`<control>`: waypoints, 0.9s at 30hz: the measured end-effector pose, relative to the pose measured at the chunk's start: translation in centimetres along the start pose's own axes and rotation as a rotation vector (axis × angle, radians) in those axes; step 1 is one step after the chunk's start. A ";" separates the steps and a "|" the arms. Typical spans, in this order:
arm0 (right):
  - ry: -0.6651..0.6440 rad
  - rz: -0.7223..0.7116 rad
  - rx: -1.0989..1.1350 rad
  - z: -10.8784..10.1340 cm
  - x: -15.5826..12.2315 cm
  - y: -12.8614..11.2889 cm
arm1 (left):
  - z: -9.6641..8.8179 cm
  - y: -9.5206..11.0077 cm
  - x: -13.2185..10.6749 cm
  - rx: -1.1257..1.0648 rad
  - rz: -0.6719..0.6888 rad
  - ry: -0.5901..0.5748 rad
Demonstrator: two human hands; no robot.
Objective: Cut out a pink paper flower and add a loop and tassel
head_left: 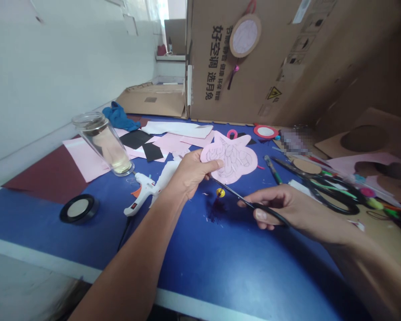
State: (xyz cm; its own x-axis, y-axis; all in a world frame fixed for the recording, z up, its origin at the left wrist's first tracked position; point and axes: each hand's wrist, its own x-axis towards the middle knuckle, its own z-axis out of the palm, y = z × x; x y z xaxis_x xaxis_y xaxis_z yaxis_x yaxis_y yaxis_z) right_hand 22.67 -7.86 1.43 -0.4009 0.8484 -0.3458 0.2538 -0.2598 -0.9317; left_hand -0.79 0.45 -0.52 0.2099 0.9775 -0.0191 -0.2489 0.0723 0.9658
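Note:
Pinched between the thumb and fingers of my left hand [197, 171] is a pink paper cutout [234, 158] with a rounded, wavy outline and line drawing on it. My right hand [277, 207] grips black-handled scissors [235, 193], whose blades point left to the lower edge of the cutout. Whether the blades touch the paper I cannot tell. Below the cutout, a yellow bead [220, 192] with a dark tassel [217, 211] lies near the blade tips. A pink ring [232, 134] shows just behind the cutout's top edge.
At left are a glass jar [108, 147], a white glue gun [142, 191] and a black tape roll [79, 208]. Paper scraps [173, 141] lie behind. Larger scissors [321, 187] and a green pen [273, 169] are at right. A cardboard box [267, 84] stands at the back.

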 end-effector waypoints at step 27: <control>-0.055 -0.062 0.043 -0.7 0.1 1.0 | 0.1 0.1 -0.1 0.008 -0.037 0.068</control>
State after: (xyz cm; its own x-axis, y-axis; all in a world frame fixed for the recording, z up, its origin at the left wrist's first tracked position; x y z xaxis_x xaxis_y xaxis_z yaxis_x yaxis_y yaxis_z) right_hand 23.55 -7.73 0.52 -0.4629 0.8369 -0.2923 0.1898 -0.2285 -0.9549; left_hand -0.73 0.39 -0.41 0.1542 0.9854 -0.0716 -0.2347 0.1069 0.9662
